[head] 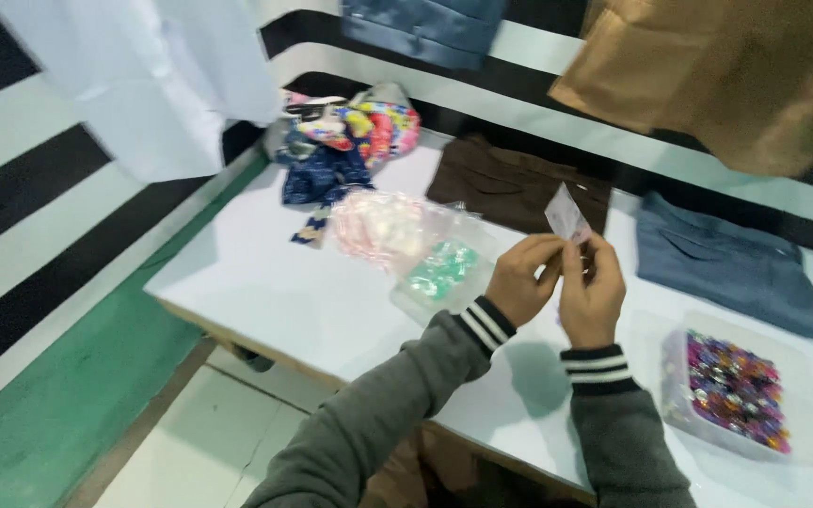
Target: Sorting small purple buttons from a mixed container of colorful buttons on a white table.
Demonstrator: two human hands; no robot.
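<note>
My left hand and my right hand are raised together over the white table. Both pinch a small clear packet that sticks up between the fingertips. Grey sleeves with striped cuffs cover both arms. Just left of my left hand lie clear plastic bags, one with pink items and one with green items.
A clear box of multicoloured small pieces sits at the right. Folded brown cloth and folded blue-grey cloth lie at the back. A pile of patterned fabric is at the far corner. Garments hang above. Green floor lies left.
</note>
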